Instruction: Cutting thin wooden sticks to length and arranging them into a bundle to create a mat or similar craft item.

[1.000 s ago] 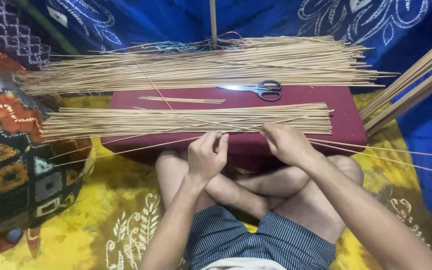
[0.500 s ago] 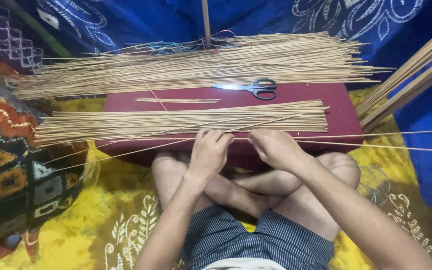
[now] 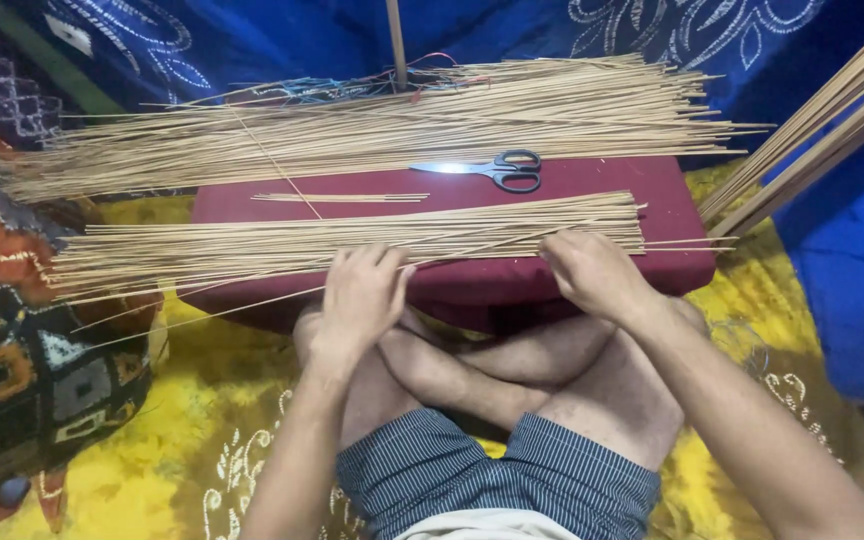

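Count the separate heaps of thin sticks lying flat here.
3: a big heap behind the maroon board, a near bundle under both hands, a few loose sticks between. Others may be hidden.

Thin tan sticks (image 3: 352,240), flat, apparently loose, across maroon stool (image 3: 652,180)

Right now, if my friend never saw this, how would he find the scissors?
Start at the dark red cushion in front of the seated person's crossed legs. The scissors lie near its far edge, between the big far heap of thin sticks and the near bundle. They are the only shiny metal thing, with black loop handles.
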